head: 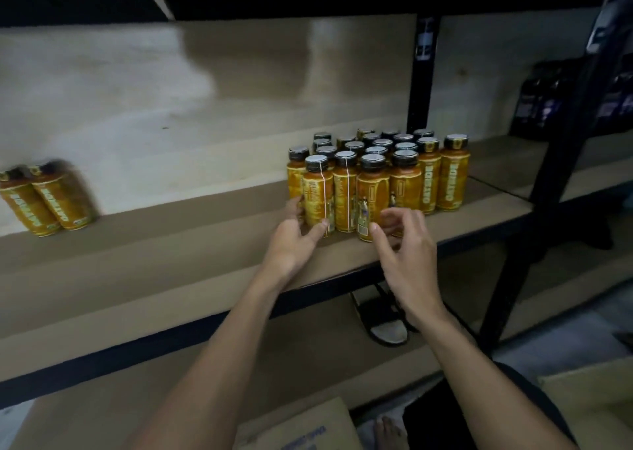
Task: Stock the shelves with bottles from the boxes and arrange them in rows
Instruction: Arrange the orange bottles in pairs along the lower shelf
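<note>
Wide brown shelf (171, 251), black frame. On it toward 3 o'clock a block (380, 172) of yellow, black-capped bottles stands upright, several rows deep, with the front row near the edge. Far at 9 o'clock is a pair (48, 203) of the same, seemingly tilted, blurred.

At the block's 7 o'clock the left hand (291, 240) has its thumb on the front and fingers wrapped round the side of the corner bottle (318, 196), low down. At the block's 5 o'clock the right hand (407, 244) has loosely bent fingers and nothing in it; contact with the front row is unclear.

Step, my read: squaring the front row. Push low at the bases and keep caps flush, or the tall bottles may tip toward the edge.

At 6 o'clock a box (301, 425), flap over the top, contents hidden. At 4 o'clock a second box (589, 398), only a corner seen, contents unknown.
</note>
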